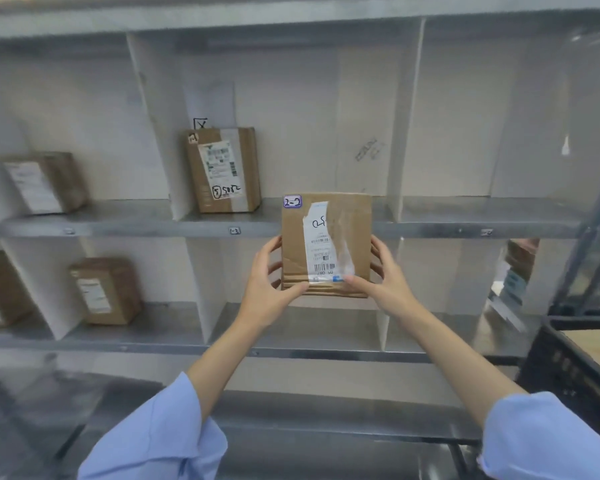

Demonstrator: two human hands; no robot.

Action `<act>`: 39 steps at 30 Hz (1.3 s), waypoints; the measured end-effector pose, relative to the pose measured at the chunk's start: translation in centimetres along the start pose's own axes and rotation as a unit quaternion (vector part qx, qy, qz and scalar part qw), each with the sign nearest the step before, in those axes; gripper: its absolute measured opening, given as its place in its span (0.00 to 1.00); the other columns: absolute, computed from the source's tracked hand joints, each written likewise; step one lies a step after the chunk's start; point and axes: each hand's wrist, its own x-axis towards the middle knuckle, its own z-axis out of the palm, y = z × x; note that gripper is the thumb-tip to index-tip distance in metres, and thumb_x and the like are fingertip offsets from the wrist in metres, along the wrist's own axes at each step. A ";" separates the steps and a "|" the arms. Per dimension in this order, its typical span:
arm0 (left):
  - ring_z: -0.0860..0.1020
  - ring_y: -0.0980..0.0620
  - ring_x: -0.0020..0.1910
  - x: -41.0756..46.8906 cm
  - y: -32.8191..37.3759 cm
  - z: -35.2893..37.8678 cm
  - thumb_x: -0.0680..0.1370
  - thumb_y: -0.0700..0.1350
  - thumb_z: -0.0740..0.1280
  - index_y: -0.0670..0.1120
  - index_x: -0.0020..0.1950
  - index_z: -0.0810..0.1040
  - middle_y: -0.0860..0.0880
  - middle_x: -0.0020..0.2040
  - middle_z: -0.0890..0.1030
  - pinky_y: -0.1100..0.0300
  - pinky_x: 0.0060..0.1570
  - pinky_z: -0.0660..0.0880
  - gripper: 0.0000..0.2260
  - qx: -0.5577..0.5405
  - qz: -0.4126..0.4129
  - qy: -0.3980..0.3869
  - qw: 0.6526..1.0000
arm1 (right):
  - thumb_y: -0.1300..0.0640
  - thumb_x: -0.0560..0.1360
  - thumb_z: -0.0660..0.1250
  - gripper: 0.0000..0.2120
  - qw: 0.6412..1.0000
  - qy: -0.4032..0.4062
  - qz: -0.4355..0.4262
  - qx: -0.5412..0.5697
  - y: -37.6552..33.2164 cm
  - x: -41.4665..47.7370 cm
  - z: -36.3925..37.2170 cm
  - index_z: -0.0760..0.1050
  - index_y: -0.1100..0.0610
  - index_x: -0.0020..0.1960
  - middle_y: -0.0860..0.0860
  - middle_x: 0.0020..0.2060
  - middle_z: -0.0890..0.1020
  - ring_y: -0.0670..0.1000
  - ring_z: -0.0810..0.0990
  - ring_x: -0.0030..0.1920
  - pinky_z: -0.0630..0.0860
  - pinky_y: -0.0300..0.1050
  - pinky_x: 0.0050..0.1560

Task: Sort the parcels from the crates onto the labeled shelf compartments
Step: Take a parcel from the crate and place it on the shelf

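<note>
Parcel (326, 244) of flat brown cardboard stands upright between our two hands, held up before the metal shelf (153, 228), its top edge crossing the ledge between two rows of compartments. Our left hand (271, 289) grips its lower left edge, thumb pressed on the front and fingers curled behind; our right hand (385, 278) grips the lower right edge the same way. A purple sticker (292, 201) sits at its top left corner, and a white label (321, 240) runs down its face. Up and left of this parcel a taller box (222, 169) marked 5082 stands in a compartment. Farther left are an upper box (44, 181) and a lower box (106, 291). Down and right of it sits a black crate (568, 368).
</note>
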 end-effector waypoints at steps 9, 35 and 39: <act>0.72 0.63 0.63 2.4 -3.8 -11.7 0.70 0.38 0.77 0.58 0.70 0.65 0.62 0.69 0.69 0.67 0.51 0.76 0.35 0.022 0.005 0.030 0.999 | 0.60 0.73 0.75 0.36 1.000 -0.024 -0.003 0.017 0.8 5.4 12.3 0.57 0.46 0.71 0.48 0.70 0.71 0.50 0.72 0.69 0.71 0.53 0.70; 0.74 0.60 0.63 -6.2 -14.4 -36.0 0.69 0.39 0.78 0.60 0.71 0.64 0.61 0.66 0.73 0.51 0.61 0.75 0.38 0.147 -0.114 0.183 0.965 | 0.60 0.70 0.77 0.41 0.971 -0.226 0.042 0.070 5.4 7.6 41.6 0.56 0.45 0.73 0.48 0.69 0.73 0.47 0.76 0.64 0.76 0.40 0.60; 0.73 0.62 0.63 -5.5 -16.8 -38.1 0.70 0.41 0.78 0.58 0.72 0.64 0.62 0.65 0.73 0.45 0.61 0.75 0.37 0.163 -0.139 0.189 0.958 | 0.62 0.71 0.76 0.42 0.971 -0.223 0.044 0.071 7.5 8.7 44.8 0.56 0.47 0.75 0.49 0.70 0.73 0.48 0.75 0.66 0.74 0.32 0.58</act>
